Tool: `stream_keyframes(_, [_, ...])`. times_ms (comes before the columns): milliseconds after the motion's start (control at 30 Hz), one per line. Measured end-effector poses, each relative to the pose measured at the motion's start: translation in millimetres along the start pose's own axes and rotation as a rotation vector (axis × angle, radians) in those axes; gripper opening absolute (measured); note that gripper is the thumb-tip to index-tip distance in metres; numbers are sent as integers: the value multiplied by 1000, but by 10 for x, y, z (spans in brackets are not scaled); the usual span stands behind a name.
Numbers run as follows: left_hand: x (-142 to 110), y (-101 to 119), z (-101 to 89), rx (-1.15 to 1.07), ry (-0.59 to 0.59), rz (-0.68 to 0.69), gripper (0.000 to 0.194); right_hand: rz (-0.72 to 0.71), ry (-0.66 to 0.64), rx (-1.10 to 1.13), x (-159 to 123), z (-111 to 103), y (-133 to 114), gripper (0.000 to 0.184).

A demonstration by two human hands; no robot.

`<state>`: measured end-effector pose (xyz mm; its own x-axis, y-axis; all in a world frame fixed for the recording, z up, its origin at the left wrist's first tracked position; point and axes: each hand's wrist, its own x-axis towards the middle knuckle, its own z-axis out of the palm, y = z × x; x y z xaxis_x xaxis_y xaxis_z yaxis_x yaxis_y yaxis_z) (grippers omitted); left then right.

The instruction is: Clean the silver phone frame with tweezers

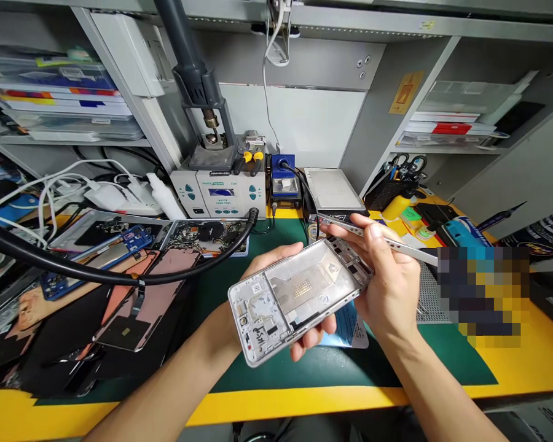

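Note:
A silver phone frame (299,294), bare of its back cover, lies tilted across my left hand (276,261). The fingers wrap it from underneath, with fingertips showing at the lower edge. Handwriting and small parts show on its near left end; a large metal plate fills the middle. Pinched between the thumb and fingers of my right hand (389,279) is a slim silver pair of tweezers (399,247) with a row of holes. Its narrow end points left over the top end of the frame. My right hand is against or very near the frame's right end; contact is partly hidden.
A green mat (258,374) covers the yellow desk (239,405). Loose phone parts, including a blue frame (96,261) and a pinkish panel (152,301), crowd the left. A black hose (96,276) arcs there from the soldering station (221,195). A blurred patch hides the right.

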<state>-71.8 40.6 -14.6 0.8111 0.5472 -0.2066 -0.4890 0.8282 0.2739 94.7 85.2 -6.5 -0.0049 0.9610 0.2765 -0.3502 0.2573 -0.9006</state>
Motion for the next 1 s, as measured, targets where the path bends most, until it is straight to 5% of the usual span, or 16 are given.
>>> stream_keyframes(333, [29,5,-60,-63,-155,-86,118,-15,130,-25,-47,30,8,33])
stream_keyframes(700, [118,64,-238,10,-270,-108,93,77,169,11,-21,56,25,24])
stream_keyframes(833, [111,80,-254,51,-240,-74,79,107,163,41,-16,68,35,21])
stream_keyframes(1000, [71,15,-174,91,-152,45,87,76,220,34,-7,35,-8,28])
